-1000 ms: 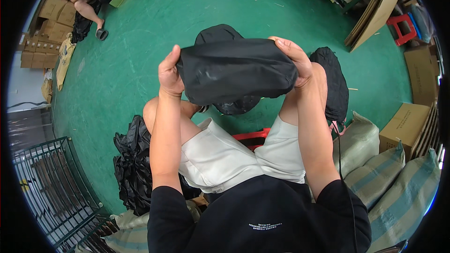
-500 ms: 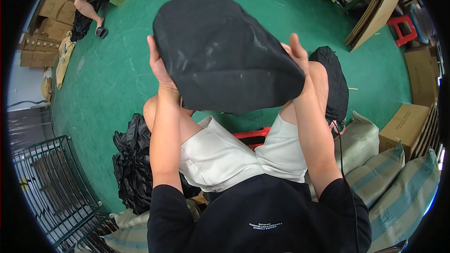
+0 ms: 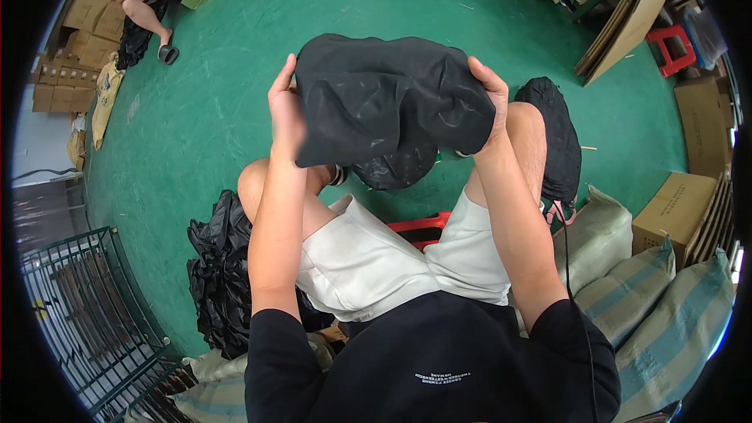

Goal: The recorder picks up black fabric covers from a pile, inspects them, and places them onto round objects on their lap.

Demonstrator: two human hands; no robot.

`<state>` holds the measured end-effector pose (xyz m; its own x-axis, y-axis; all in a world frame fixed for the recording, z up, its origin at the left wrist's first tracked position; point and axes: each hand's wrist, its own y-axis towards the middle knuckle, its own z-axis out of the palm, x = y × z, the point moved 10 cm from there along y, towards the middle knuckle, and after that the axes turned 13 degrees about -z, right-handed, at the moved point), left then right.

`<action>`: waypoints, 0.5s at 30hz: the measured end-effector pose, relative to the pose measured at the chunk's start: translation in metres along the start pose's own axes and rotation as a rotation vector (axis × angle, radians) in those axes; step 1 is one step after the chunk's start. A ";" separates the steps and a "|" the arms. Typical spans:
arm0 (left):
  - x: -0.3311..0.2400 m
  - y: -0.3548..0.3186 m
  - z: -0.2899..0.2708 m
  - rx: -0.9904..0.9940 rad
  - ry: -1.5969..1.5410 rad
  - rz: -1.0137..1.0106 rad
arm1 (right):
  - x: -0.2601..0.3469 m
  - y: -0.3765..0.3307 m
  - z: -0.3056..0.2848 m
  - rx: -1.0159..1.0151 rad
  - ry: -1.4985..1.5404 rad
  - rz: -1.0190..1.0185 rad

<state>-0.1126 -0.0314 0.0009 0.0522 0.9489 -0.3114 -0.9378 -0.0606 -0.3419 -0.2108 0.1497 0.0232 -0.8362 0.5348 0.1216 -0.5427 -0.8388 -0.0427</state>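
Note:
I hold a crumpled black fabric piece (image 3: 384, 102) up in front of me, above my knees. My left hand (image 3: 286, 113) grips its left edge and my right hand (image 3: 489, 94) grips its right edge. Another black bundle (image 3: 395, 168) sits below it between my knees, partly hidden by the held piece. I sit on a red stool (image 3: 419, 229) in white shorts.
A black pile (image 3: 219, 266) lies at my left and a black bag (image 3: 560, 137) by my right knee. Striped sacks (image 3: 650, 298) and cardboard boxes (image 3: 674, 207) are at the right, a green wire rack (image 3: 86, 321) at lower left. Another person (image 3: 141, 0) sits at far left on the green floor.
The fabric was lifted and spread wide, then came down lower and crumpled between my hands. My left hand shifted lower on its edge.

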 end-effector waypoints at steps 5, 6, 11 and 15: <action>0.011 0.001 -0.006 0.023 -0.017 -0.062 | 0.015 0.000 0.006 -0.051 0.039 -0.094; 0.014 -0.002 0.011 0.136 -0.049 -0.052 | 0.016 -0.002 0.006 -0.052 0.039 -0.096; 0.027 -0.010 0.046 0.218 0.065 0.101 | 0.029 0.000 0.009 0.015 0.146 -0.198; 0.049 -0.009 0.036 0.284 0.316 0.036 | 0.038 0.000 0.017 0.086 0.218 -0.219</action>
<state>-0.1140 0.0265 0.0205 0.0787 0.8033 -0.5904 -0.9959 0.0375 -0.0818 -0.2416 0.1684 0.0444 -0.7025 0.7050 -0.0972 -0.7108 -0.7019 0.0465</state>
